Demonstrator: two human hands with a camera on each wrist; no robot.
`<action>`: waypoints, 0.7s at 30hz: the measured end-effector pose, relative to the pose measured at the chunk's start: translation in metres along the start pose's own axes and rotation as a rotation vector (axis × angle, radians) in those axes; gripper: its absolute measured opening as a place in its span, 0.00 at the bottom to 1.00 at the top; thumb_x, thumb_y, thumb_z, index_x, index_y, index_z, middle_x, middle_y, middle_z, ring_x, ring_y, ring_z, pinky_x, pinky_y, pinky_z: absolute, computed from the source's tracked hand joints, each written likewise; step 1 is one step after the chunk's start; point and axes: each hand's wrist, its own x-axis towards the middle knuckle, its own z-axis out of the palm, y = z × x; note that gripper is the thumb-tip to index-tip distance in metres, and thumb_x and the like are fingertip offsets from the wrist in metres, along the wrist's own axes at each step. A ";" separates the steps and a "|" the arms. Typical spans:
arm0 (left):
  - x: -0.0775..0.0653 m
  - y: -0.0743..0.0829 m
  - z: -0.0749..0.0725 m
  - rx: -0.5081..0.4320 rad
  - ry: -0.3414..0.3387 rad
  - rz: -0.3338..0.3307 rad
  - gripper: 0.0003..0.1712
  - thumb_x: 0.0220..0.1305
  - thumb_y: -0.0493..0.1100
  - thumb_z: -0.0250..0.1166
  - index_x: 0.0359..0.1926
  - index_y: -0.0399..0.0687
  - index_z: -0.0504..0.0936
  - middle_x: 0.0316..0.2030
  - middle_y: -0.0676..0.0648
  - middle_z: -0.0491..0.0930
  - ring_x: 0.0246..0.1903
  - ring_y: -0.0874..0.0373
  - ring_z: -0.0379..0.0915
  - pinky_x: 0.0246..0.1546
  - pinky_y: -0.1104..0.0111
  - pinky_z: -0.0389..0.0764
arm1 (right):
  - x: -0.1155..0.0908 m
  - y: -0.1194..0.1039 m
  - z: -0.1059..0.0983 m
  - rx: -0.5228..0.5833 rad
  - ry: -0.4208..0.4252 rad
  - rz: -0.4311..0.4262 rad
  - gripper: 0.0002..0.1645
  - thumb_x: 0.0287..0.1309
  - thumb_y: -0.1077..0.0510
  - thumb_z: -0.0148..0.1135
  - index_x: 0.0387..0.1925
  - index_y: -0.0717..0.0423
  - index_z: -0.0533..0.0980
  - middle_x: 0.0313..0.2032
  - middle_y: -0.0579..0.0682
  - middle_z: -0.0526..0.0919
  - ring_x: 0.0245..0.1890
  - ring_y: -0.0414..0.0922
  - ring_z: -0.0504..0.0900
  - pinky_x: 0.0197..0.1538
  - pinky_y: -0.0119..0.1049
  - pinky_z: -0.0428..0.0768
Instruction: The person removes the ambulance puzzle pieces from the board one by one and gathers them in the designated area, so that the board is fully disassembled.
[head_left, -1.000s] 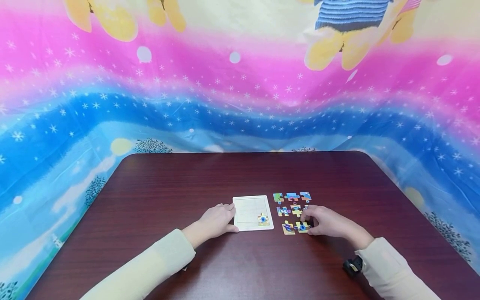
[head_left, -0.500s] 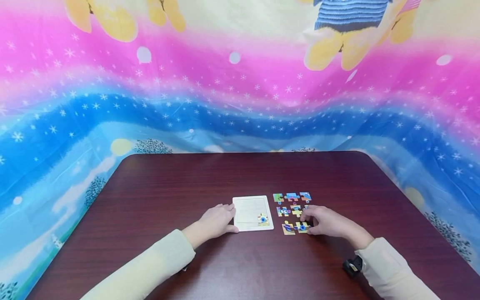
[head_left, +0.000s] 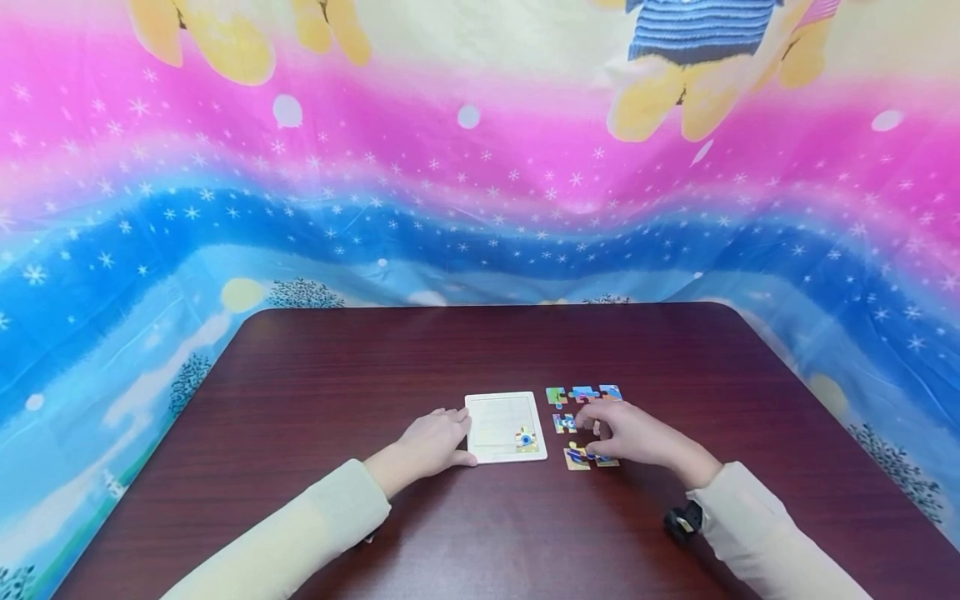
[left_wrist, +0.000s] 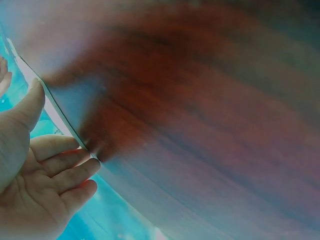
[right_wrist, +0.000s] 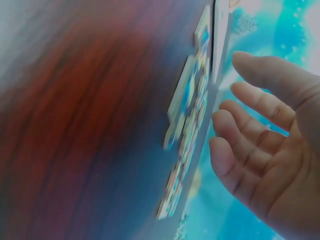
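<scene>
My left hand point(head_left: 431, 442) rests against the left edge of a pale square puzzle tray point(head_left: 491, 417), its fingers and thumb touching the side. The left wrist view shows that hand point(left_wrist: 47, 170) with fingers fairly straight along the tray's edge point(left_wrist: 60, 117). One yellow puzzle piece with a blue eye point(head_left: 527, 439) sits in the tray's near right corner. Right of the tray lie several jigsaw pieces point(head_left: 577, 457) in rows. Above them hovers my right hand point(head_left: 637, 433), hiding some. In the right wrist view its fingers point(right_wrist: 225, 125) are loosely bent, apart from the thumb, holding nothing.
A dark reddish wooden table point(head_left: 360, 350) carries everything. The far row of pieces point(head_left: 584, 393) lies just beyond my right hand. A black wrist strap device point(head_left: 684, 522) sits at the right cuff. A printed cloth point(head_left: 480, 225) hangs behind the table.
My right hand has shifted left and slightly up, away from the lower right pieces, and now covers part of the middle row. The left hand and the tray have stayed put.
</scene>
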 end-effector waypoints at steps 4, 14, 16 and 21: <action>0.000 0.000 0.000 0.004 0.001 0.001 0.34 0.53 0.60 0.64 0.48 0.34 0.76 0.52 0.39 0.75 0.52 0.51 0.71 0.55 0.61 0.69 | 0.009 -0.008 0.002 0.002 0.011 -0.035 0.16 0.46 0.63 0.68 0.40 0.58 0.76 0.36 0.47 0.77 0.24 0.36 0.72 0.29 0.30 0.75; 0.000 0.000 0.000 0.020 -0.007 -0.002 0.34 0.53 0.60 0.64 0.48 0.35 0.76 0.52 0.39 0.75 0.52 0.52 0.71 0.55 0.62 0.69 | 0.032 -0.027 0.011 -0.010 -0.003 -0.079 0.16 0.46 0.62 0.69 0.40 0.57 0.76 0.35 0.47 0.76 0.22 0.34 0.70 0.27 0.29 0.73; 0.000 0.000 0.000 0.019 -0.011 -0.003 0.34 0.53 0.60 0.63 0.49 0.35 0.76 0.52 0.39 0.75 0.53 0.52 0.71 0.55 0.62 0.69 | 0.036 -0.030 0.014 -0.008 -0.011 -0.086 0.16 0.46 0.62 0.69 0.40 0.57 0.76 0.35 0.47 0.77 0.22 0.33 0.70 0.27 0.29 0.73; 0.000 0.000 0.000 0.010 -0.008 -0.004 0.34 0.53 0.60 0.64 0.49 0.34 0.76 0.52 0.39 0.75 0.53 0.52 0.71 0.55 0.62 0.69 | 0.044 -0.036 0.020 0.015 -0.047 -0.082 0.17 0.46 0.63 0.68 0.41 0.58 0.76 0.36 0.47 0.77 0.21 0.33 0.70 0.28 0.28 0.74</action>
